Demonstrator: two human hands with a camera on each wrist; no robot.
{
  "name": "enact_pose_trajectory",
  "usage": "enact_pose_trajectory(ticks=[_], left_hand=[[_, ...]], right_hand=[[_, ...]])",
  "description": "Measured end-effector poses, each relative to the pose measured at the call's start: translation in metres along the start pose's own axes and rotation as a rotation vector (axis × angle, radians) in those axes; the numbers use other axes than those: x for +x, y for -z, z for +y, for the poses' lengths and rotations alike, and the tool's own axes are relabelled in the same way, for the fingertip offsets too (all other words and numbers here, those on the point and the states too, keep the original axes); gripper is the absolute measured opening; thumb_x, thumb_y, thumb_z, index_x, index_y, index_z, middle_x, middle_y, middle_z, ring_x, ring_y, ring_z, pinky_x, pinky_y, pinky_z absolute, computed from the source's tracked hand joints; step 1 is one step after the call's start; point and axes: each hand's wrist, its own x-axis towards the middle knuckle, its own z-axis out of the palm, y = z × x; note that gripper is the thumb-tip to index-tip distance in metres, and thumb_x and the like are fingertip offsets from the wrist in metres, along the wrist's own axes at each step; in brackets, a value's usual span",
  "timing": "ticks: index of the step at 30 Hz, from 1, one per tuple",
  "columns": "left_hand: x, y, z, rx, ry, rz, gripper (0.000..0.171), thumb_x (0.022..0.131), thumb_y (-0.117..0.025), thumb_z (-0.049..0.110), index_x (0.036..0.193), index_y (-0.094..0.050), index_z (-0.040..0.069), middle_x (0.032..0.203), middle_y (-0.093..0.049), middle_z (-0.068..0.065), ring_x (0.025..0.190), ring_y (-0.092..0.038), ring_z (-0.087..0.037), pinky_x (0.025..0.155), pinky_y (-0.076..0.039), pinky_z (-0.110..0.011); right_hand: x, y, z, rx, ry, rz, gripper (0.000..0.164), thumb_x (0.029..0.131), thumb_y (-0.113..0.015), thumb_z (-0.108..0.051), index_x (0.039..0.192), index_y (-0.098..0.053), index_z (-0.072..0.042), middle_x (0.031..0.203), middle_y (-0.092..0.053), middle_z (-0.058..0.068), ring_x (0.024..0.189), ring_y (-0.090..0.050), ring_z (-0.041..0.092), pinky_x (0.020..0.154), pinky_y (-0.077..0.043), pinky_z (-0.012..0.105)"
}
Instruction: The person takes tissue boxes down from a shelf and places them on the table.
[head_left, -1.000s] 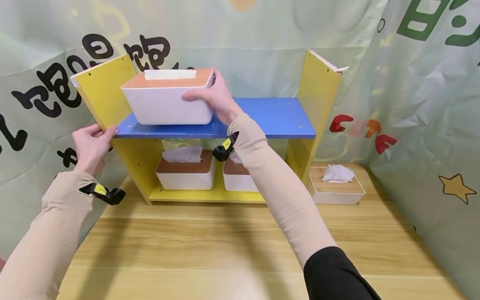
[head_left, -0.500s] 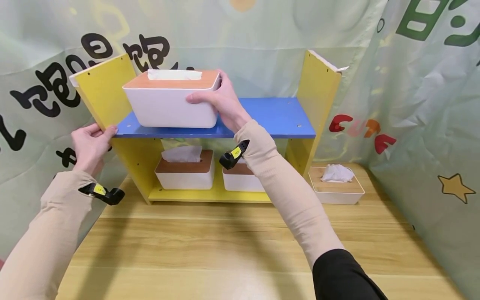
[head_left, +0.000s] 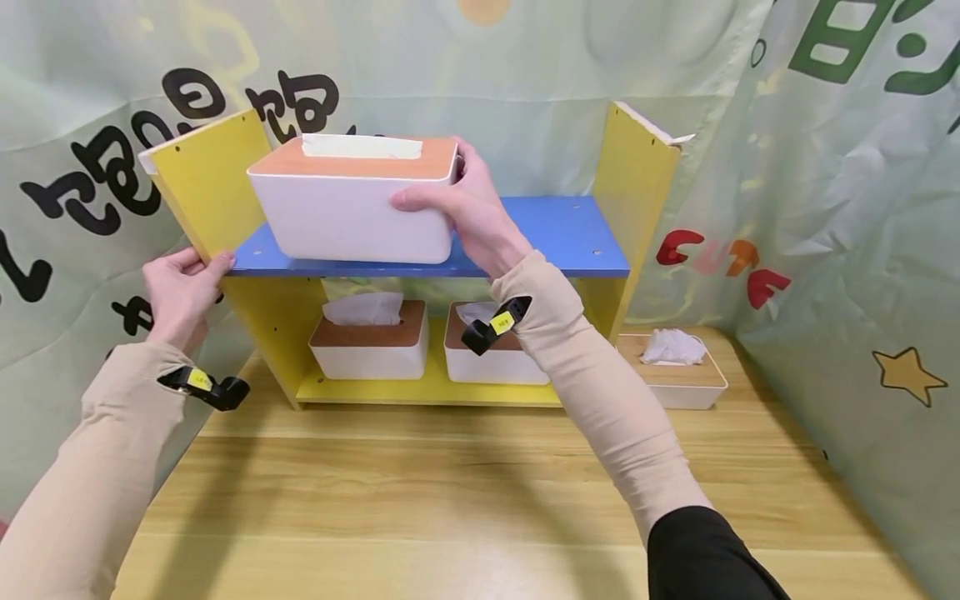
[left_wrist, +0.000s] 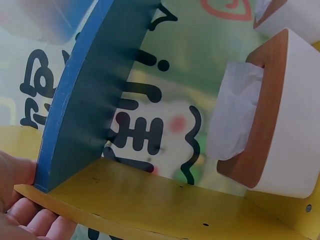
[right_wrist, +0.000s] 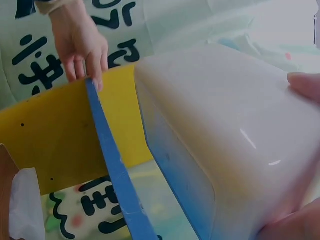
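Note:
A white tissue box (head_left: 348,218) with a wood-look lid is held by its right end in my right hand (head_left: 476,208), thumb on the front face and fingers behind. In the head view it overlaps the blue shelf board (head_left: 551,237); the right wrist view shows its underside tilted above that board. My left hand (head_left: 183,292) grips the yellow side panel (head_left: 213,179) at its front edge, thumb at the blue board's left corner. Below, a second tissue box (head_left: 371,350) and a third tissue box (head_left: 491,367) stand on the yellow bottom shelf (head_left: 435,392).
Another tissue box (head_left: 678,375) stands on the wooden table (head_left: 375,500), right of the shelf unit. The unit's right yellow panel (head_left: 637,183) rises at the other end. A printed curtain (head_left: 517,50) hangs behind and along both sides.
My right hand has drawn the tissue box slightly to the right and nearer to me. The left hand has stayed on the side panel.

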Motion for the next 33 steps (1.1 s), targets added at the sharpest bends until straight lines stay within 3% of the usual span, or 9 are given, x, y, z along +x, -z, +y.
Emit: enact_pose_trajectory(ticks=[4, 6, 10, 12, 17, 24, 31, 33], left_hand=[[0.001, 0.001, 0.0, 0.019, -0.002, 0.004, 0.021, 0.089, -0.073, 0.006, 0.082, -0.071, 0.026, 0.061, -0.07, 0.018, 0.061, -0.065, 0.007, 0.054, -0.048, -0.01], [0.001, 0.001, -0.001, 0.041, 0.004, 0.014, 0.016, 0.089, -0.074, 0.008, 0.094, -0.075, 0.023, 0.061, -0.07, 0.019, 0.062, -0.065, 0.007, 0.055, -0.048, -0.01], [0.001, 0.002, -0.001, 0.081, 0.021, 0.026, 0.045, 0.089, -0.074, 0.011, 0.133, -0.065, 0.01, 0.061, -0.068, 0.022, 0.064, -0.065, 0.009, 0.058, -0.049, -0.008], [0.001, 0.001, -0.001, 0.082, 0.023, 0.023, 0.056, 0.09, -0.073, 0.011, 0.142, -0.054, 0.0, 0.061, -0.068, 0.022, 0.064, -0.065, 0.009, 0.06, -0.05, -0.008], [0.002, 0.0, -0.001, 0.077, 0.021, 0.013, 0.058, 0.089, -0.073, 0.01, 0.142, -0.052, -0.003, 0.061, -0.069, 0.022, 0.064, -0.066, 0.008, 0.061, -0.051, -0.008], [0.002, 0.001, 0.0, 0.075, 0.021, 0.018, 0.044, 0.089, -0.073, 0.01, 0.132, -0.065, 0.009, 0.061, -0.069, 0.021, 0.064, -0.065, 0.008, 0.06, -0.05, -0.008], [0.002, 0.0, 0.0, 0.056, 0.024, 0.001, 0.058, 0.09, -0.072, 0.009, 0.142, -0.051, -0.003, 0.061, -0.069, 0.02, 0.062, -0.065, 0.008, 0.057, -0.049, -0.009], [0.002, 0.0, 0.0, 0.042, 0.026, -0.004, 0.056, 0.09, -0.073, 0.008, 0.141, -0.053, -0.001, 0.061, -0.069, 0.02, 0.062, -0.066, 0.007, 0.058, -0.05, -0.009]], right_hand=[[-0.009, 0.004, -0.004, -0.004, 0.018, -0.007, 0.06, 0.067, -0.082, -0.001, 0.116, -0.05, -0.013, 0.116, -0.059, 0.006, 0.109, -0.061, 0.023, 0.087, -0.054, 0.033], [-0.014, 0.004, -0.005, -0.002, 0.019, -0.013, 0.06, 0.068, -0.082, -0.002, 0.117, -0.05, -0.013, 0.117, -0.058, 0.006, 0.11, -0.06, 0.024, 0.088, -0.054, 0.034], [-0.022, 0.006, -0.008, 0.006, 0.032, -0.036, 0.06, 0.069, -0.081, -0.002, 0.118, -0.05, -0.013, 0.119, -0.057, 0.007, 0.112, -0.058, 0.025, 0.089, -0.054, 0.035], [-0.027, 0.006, -0.01, 0.012, 0.04, -0.042, 0.06, 0.069, -0.081, 0.0, 0.118, -0.05, -0.013, 0.118, -0.058, 0.007, 0.112, -0.058, 0.025, 0.089, -0.054, 0.036], [-0.041, 0.011, -0.014, 0.02, 0.049, -0.043, 0.06, 0.068, -0.079, 0.004, 0.118, -0.051, -0.012, 0.118, -0.057, 0.008, 0.111, -0.059, 0.026, 0.088, -0.055, 0.036], [-0.063, 0.016, -0.016, 0.047, 0.028, -0.07, 0.067, 0.07, -0.077, 0.008, 0.125, -0.047, -0.013, 0.121, -0.056, 0.009, 0.113, -0.06, 0.029, 0.082, -0.061, 0.048], [-0.081, 0.021, -0.014, 0.026, 0.027, -0.057, 0.078, 0.069, -0.075, 0.007, 0.136, -0.042, -0.014, 0.125, -0.054, 0.007, 0.118, -0.056, 0.028, 0.088, -0.058, 0.039], [-0.086, 0.023, -0.014, 0.017, 0.03, -0.051, 0.081, 0.067, -0.075, 0.006, 0.138, -0.041, -0.014, 0.127, -0.054, 0.007, 0.118, -0.056, 0.028, 0.089, -0.057, 0.037]])
